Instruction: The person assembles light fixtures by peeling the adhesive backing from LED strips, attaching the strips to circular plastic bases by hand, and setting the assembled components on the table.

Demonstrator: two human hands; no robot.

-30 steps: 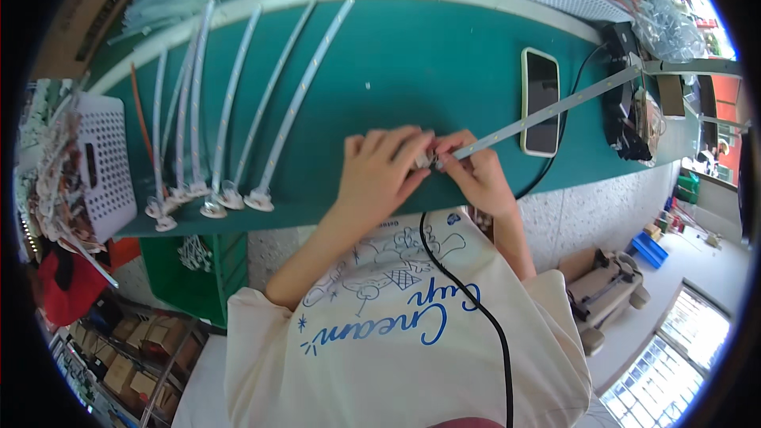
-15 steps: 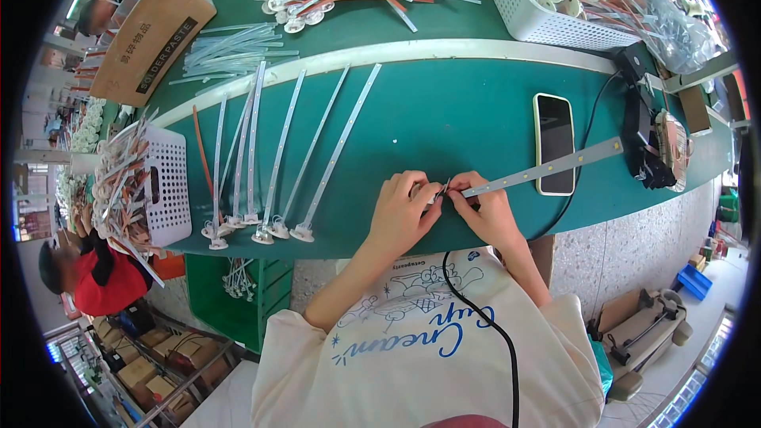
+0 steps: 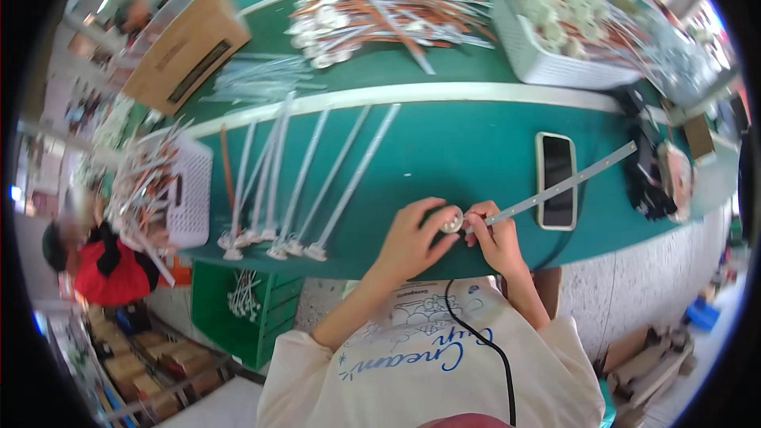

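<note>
Over the desk [image 3: 452, 143], my left hand [image 3: 411, 239] grips a pale disc [image 3: 452, 220]; my right hand [image 3: 498, 244] pinches the strip [image 3: 555, 189] by its near end. It looks light, flexible, best held by its edges.

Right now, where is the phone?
In the head view, the phone lies on the green table, up and right of the right hand, with the long strip crossing over it.
</note>
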